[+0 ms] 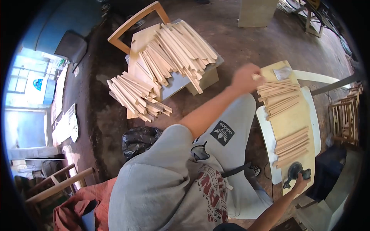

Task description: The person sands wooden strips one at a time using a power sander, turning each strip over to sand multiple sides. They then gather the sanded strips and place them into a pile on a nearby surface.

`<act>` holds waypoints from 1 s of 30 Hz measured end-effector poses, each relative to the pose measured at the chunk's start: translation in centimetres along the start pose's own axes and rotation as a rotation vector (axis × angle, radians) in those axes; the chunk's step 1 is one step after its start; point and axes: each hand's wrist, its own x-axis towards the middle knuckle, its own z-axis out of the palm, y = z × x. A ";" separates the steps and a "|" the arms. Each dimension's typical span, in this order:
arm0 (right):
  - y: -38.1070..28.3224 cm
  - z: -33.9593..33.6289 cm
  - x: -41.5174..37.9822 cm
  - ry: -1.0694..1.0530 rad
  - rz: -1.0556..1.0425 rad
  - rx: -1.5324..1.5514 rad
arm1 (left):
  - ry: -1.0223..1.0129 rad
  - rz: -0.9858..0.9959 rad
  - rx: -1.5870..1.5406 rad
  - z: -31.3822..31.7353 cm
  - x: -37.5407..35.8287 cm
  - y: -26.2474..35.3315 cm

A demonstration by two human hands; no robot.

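Note:
My left hand (246,78) is at the far end of a narrow plywood board, beside a pile of thin wooden strips (279,96). Its fingers look curled and slightly blurred; I cannot make out what is between them. At the near end of the board, my right hand (301,183) grips a black tool (295,169) with a rounded body and knobs. The tool's exact kind does not show clearly. Between the two hands a second group of strips (292,147) lies side by side on the plywood board (271,127).
Large stacks of wooden strips (185,46) cover a low stand to my left, and some overhang its edge. A wooden frame (138,21) leans behind them. A black plastic bag (140,141) sits on the floor. Chair frames (345,119) stand at the far right.

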 end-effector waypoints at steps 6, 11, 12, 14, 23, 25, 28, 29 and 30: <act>-0.4 -0.5 -0.6 0.000 0.011 -0.003 | 0.630 -0.306 0.534 -22.7 -5.2 -19.5; 0.3 0.0 0.0 -0.018 0.015 0.002 | 0.452 -1.227 0.590 -31.4 -7.3 -24.2; -0.3 -0.6 -0.4 -0.034 0.023 0.002 | 0.374 -1.314 0.492 -31.7 -7.1 -24.3; -1.8 -1.9 -1.9 -0.068 0.035 0.001 | 0.288 -1.292 0.633 -31.2 -6.4 -24.7; 0.3 0.3 0.4 -0.016 -0.056 0.071 | 0.122 -1.315 0.774 -31.2 -3.5 -26.0; 0.6 0.5 0.6 -0.009 -0.034 0.046 | 0.092 -1.274 0.831 -30.7 -3.7 -24.0; 0.1 0.2 0.2 0.003 -0.025 0.037 | 0.033 -1.224 0.888 -30.6 -3.1 -24.0; 0.2 0.2 0.0 0.003 -0.031 0.034 | 0.010 -1.217 0.905 -30.9 -3.4 -24.2; 0.7 0.5 0.2 0.001 -0.030 0.036 | 0.027 -1.202 0.888 -31.1 -3.4 -24.1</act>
